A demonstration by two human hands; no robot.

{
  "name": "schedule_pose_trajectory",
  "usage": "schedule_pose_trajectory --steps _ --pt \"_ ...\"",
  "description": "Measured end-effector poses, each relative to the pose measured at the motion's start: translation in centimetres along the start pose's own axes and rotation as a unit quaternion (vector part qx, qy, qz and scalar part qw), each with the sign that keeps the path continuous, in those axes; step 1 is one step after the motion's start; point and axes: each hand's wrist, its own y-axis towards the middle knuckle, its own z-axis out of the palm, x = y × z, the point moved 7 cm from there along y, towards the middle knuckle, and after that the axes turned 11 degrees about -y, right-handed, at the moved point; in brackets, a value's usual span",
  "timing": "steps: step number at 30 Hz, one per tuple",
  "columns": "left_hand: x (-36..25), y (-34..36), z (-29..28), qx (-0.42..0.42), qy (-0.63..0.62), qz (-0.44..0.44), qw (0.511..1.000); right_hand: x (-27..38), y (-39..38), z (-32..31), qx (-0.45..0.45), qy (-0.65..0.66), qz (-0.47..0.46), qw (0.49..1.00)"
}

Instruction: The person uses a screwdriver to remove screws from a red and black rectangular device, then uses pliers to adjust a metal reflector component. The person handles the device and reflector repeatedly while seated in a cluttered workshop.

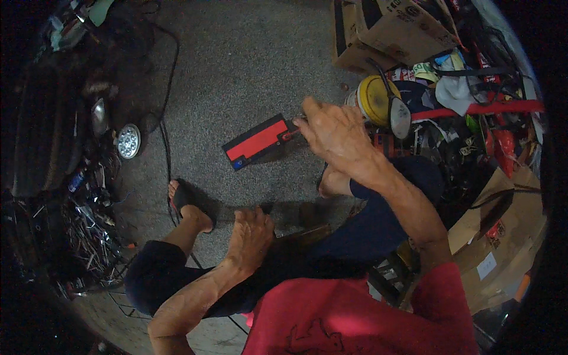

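Note:
A black battery-like box (255,142) with a red top label lies slantwise on the grey floor ahead of me. My right hand (334,130) is closed at its right end, beside a small red terminal. Something thin seems to run from the fingers toward that terminal, too small to make out. Nearer my lap, my left hand (251,236) is held knuckles up with its fingers bent down. The hand hides whatever may be under those fingers.
At the right stand a yellow-lidded bucket (374,99), cardboard boxes (408,29) and piled clutter. A round LED lamp (128,141), a black cable (167,127) and scattered metal bits (92,228) lie at left. My bare-toed left foot (190,204) rests near the cable.

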Motion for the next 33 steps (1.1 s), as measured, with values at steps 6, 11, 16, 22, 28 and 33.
schedule_pose_trajectory --steps 6,11,16,22,28,33 --pt "0.2 0.2 0.5 0.019 0.000 -0.003 1.000 0.9 -0.1 -1.7 -0.037 0.130 -0.083 0.987" --pt "0.1 0.2 0.9 0.034 0.001 -0.006 0.999 0.3 0.2 -0.2 0.039 0.092 0.012 0.995" --pt "0.1 0.2 1.2 0.078 -0.011 -0.006 0.997 0.6 -0.3 -0.8 -0.047 0.095 -0.050 0.993" --pt "0.2 0.6 1.2 0.131 -0.032 -0.026 0.991 0.8 -0.1 -1.3 -0.053 0.082 -0.043 0.994" --pt "0.1 0.3 0.3 0.057 -0.012 0.001 0.998 0.7 0.0 -0.7 -0.022 0.073 -0.046 0.996" --pt "0.1 0.7 0.2 0.060 -0.013 -0.005 0.998 1.2 -0.4 -2.0 -0.102 0.116 -0.062 0.986"
